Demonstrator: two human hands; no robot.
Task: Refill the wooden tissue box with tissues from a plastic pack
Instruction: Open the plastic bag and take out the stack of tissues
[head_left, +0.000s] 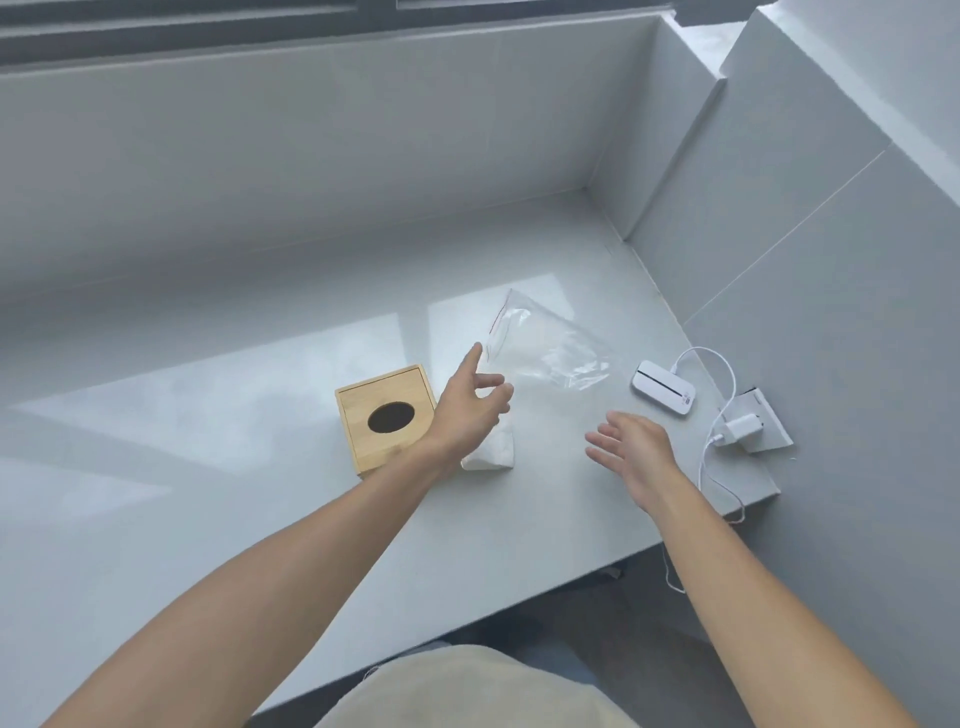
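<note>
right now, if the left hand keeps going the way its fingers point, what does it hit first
Most likely the clear plastic bag: the left hand has its fingertips at the bag's near edge, though the height gap is unclear.

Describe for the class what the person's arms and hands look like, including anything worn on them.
Both forearms are bare, with no sleeves in view. The left hand and right hand wear no gloves, and no rings, watch or bracelets show. Light beige clothing appears at the bottom edge of the view.

A single head-worn wide-angle view looks forward and steeply down from above a glossy pale grey ledge (260, 519), close enough that both forearms enter from six o'clock; a dark window frame (208, 31) runs along twelve o'clock.
</note>
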